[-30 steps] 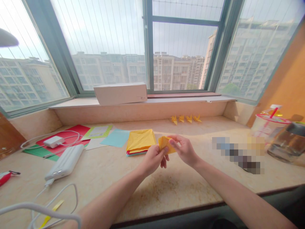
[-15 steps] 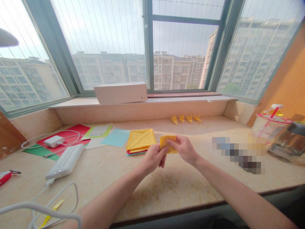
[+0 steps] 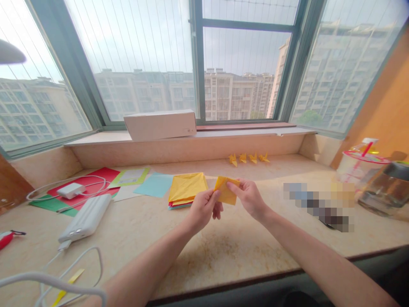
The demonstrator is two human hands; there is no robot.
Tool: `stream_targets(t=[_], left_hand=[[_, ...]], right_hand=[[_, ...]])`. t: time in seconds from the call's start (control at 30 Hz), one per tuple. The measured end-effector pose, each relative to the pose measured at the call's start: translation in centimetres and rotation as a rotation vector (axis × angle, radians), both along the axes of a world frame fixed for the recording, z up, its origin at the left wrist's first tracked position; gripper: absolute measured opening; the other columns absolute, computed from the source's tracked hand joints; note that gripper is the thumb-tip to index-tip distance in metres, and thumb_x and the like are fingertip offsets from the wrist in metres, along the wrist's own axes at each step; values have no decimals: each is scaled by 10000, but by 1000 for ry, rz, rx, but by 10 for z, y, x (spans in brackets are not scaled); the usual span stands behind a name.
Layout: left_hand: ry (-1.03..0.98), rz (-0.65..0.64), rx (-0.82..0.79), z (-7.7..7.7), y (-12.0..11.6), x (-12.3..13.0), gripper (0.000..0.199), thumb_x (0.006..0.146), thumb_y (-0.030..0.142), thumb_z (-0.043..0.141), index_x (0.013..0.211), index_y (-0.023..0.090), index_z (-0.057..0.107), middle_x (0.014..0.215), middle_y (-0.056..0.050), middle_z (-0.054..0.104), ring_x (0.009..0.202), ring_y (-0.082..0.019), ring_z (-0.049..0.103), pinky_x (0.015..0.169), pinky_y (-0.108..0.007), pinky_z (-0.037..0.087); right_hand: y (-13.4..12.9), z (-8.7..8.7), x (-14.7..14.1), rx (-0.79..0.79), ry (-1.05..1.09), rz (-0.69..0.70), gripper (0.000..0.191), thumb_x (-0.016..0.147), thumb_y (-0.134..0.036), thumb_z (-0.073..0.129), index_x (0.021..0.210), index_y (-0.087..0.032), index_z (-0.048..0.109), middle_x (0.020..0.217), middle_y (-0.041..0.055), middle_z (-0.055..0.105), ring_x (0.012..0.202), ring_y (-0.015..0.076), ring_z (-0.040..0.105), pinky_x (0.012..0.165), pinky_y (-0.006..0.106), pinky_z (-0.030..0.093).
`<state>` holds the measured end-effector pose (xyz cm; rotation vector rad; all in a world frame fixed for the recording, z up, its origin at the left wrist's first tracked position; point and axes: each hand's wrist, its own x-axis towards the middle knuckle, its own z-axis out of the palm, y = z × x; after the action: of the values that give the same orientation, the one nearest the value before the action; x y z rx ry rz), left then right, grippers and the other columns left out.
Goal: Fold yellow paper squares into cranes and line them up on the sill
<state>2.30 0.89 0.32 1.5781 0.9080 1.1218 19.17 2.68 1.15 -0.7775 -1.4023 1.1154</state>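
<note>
A small folded piece of yellow paper (image 3: pixel 227 195) is held up above the counter between both hands. My left hand (image 3: pixel 206 204) pinches its left edge between thumb and fingers. My right hand (image 3: pixel 251 197) grips the upper right corner, thumb on the face of the paper. Just left of it lies a stack of yellow paper (image 3: pixel 188 186), with red and blue sheets showing underneath. Farther back, several folded yellow paper cranes (image 3: pixel 253 158) stand in a row by the ledge.
On the left are a white power bank (image 3: pixel 85 217), a charger (image 3: pixel 70 190) with cables, and red, green and light blue sheets (image 3: pixel 154 184). A white box (image 3: pixel 160 125) sits on the windowsill. At right stand a lidded cup (image 3: pixel 361 170) and a dark-topped jar (image 3: pixel 381 192), near a blurred-out object (image 3: pixel 319 207).
The folded yellow paper has tilted and shows more of its face. My right thumb has shifted up towards its top corner, and my left hand has turned slightly.
</note>
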Motion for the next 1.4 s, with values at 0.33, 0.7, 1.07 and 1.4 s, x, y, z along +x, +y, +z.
stream_targets(t=[0.33,0.7,1.07,1.4], left_hand=[[57,-46,-62,6,7,-15,499,855,608,534,630,163,510,454,30,540,320,-88,513,310,-161,298],[-321,3,-160,14,8,-16,470,841,553,619,997,111,646,721,-59,706,559,-132,671,516,-207,492],[-322,182,-96,14,9,-13,592,748,408,763,1235,156,540,799,-31,720,646,-154,698,599,-244,540],[-284,125,-133,12,7,-13,341,762,412,748,926,138,627,837,-50,709,692,-160,709,609,-232,540]], right_hand=[[10,-9,6,52,-80,44,381,769,-507,729,947,-170,742,934,72,767,851,217,689,822,351,531],[13,-16,11,342,-184,-103,170,849,-395,683,867,-228,698,1083,75,712,1044,224,646,962,403,471],[14,-20,11,402,-303,-74,221,835,-221,663,1049,-270,672,1371,88,470,1277,239,486,949,405,497],[12,-19,10,380,-261,-38,162,839,-404,702,904,-262,744,1306,77,507,1188,233,550,1029,425,464]])
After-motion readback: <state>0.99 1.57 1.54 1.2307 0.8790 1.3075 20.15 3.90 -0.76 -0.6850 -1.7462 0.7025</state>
